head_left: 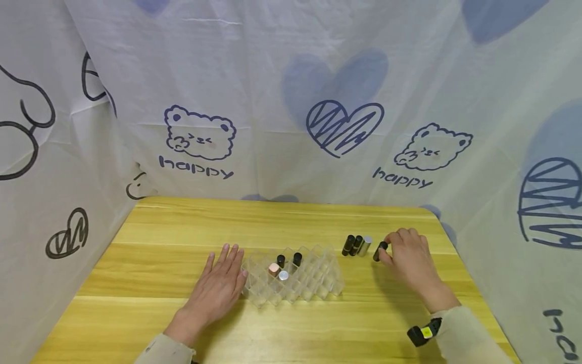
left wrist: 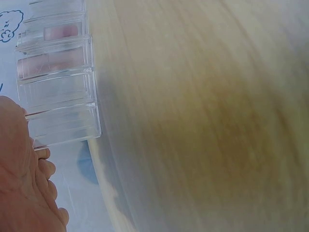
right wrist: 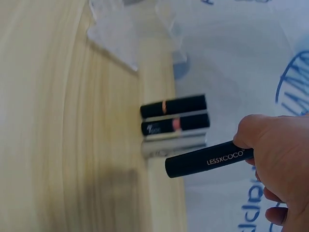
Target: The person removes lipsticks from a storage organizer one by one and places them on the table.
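My right hand [head_left: 411,260] pinches one end of a black lipstick tube [right wrist: 203,160] with "LESSXCOCO" lettering, between thumb and fingers. Just left of it are two black lipsticks [head_left: 348,245] and a silver lipstick [head_left: 365,246], side by side. With fingers straight, my left hand [head_left: 218,285] lies against the left end of a clear lipstick organizer [head_left: 325,278] with diamond-shaped slots. Several lipsticks stand in its slots: a black-capped pair [head_left: 297,259], a pinkish one [head_left: 274,269] and one with a silvery top [head_left: 284,275]. In the left wrist view the organizer's side wall [left wrist: 60,123] shows beside the hand.
Everything rests on a wood-grain table [head_left: 182,217]. A white curtain [head_left: 273,126] printed with hearts, bears and "happy" hangs behind the table and along both sides. The right wrist carries a black strap [head_left: 425,332].
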`<move>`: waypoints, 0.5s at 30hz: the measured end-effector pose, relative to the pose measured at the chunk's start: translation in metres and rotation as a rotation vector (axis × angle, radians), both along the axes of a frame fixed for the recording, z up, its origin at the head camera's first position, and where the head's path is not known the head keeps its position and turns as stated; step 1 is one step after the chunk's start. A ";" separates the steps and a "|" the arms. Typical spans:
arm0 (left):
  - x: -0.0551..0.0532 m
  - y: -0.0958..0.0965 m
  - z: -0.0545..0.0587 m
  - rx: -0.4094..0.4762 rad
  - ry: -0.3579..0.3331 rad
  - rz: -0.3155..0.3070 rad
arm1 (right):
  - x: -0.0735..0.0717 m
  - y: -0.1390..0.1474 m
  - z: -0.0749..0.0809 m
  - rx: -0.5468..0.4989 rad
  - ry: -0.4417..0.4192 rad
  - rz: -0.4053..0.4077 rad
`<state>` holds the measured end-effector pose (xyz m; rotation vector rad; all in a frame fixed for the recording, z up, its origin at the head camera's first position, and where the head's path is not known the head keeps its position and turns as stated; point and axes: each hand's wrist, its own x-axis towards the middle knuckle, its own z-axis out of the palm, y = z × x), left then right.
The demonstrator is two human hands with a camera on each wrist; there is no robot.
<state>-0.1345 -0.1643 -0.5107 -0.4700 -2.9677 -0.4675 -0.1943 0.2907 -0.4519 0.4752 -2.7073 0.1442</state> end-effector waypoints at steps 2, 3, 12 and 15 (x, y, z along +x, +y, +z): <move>0.000 0.000 0.001 0.001 0.003 -0.001 | -0.003 0.005 -0.004 0.000 0.003 -0.006; 0.000 0.001 0.001 0.002 0.005 -0.002 | -0.005 0.007 -0.006 0.001 0.009 -0.005; 0.000 0.001 0.001 0.007 0.020 -0.007 | -0.020 0.016 -0.018 -0.003 -0.016 -0.016; -0.001 0.000 0.001 0.003 0.014 -0.006 | -0.023 0.014 -0.019 -0.005 -0.035 -0.016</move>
